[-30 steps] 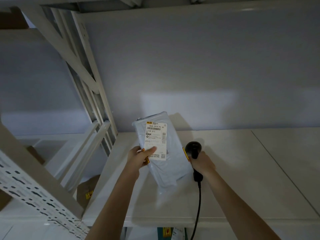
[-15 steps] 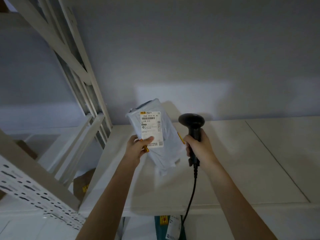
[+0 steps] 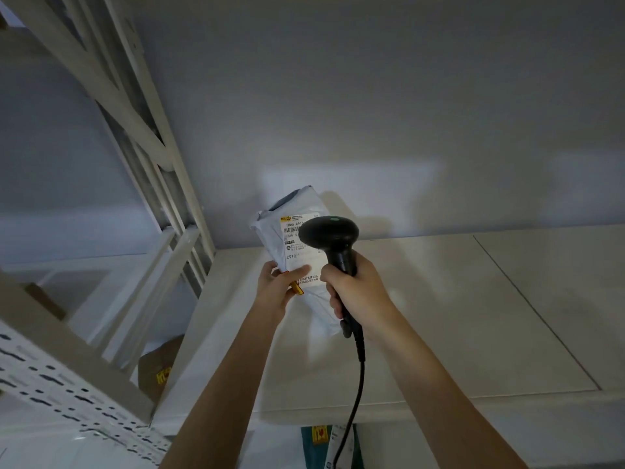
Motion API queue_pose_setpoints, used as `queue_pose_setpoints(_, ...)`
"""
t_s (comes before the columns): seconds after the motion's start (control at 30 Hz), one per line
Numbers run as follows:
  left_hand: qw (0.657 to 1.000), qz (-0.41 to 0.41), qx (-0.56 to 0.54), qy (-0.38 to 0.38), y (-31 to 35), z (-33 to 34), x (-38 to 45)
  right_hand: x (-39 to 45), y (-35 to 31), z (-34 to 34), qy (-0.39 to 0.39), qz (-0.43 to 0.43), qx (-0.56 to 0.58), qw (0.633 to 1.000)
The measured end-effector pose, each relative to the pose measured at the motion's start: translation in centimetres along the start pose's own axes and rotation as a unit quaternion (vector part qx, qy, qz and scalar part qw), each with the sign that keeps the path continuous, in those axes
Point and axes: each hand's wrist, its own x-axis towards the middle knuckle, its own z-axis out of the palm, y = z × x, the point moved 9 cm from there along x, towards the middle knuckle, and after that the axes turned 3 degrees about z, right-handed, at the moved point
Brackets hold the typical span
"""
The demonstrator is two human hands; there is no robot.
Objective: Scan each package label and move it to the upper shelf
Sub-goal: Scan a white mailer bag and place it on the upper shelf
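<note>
— Above the upper shelf (image 3: 439, 299), item one?
— White package (image 3: 297, 214), held upright in my left hand (image 3: 275, 289), thumb pinching across its label (image 3: 297, 255).
— Item two?
— Black scanner (image 3: 329, 233), handle gripped in my right hand (image 3: 358, 289), its head just in front of the label, covering the right part.
— Cord?
— Cable (image 3: 355, 394) hangs down between my forearms.

A white poly-bag package (image 3: 297, 252) stands near-upright at the frame's centre, above the pale upper shelf (image 3: 473, 316), its printed label (image 3: 297, 255) facing the camera. A black corded scanner (image 3: 333, 242), just right of centre, overlaps the label's right part, head up, cable hanging toward the bottom edge.
</note>
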Motion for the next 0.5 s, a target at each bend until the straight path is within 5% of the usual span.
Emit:
queue_pose_setpoints(0.3,1.0,-0.009,-0.003,0.011,-0.3,-0.3,-0.3,0.3,0.6,-0.8,0.003,-0.012,-0.001,1.0)
queue_pose_setpoints(0.5,0.999,-0.014,-0.015,0.047,-0.5,-2.9,-0.3,4.1,5.3,-5.7,0.121,0.032,-0.049,0.991)
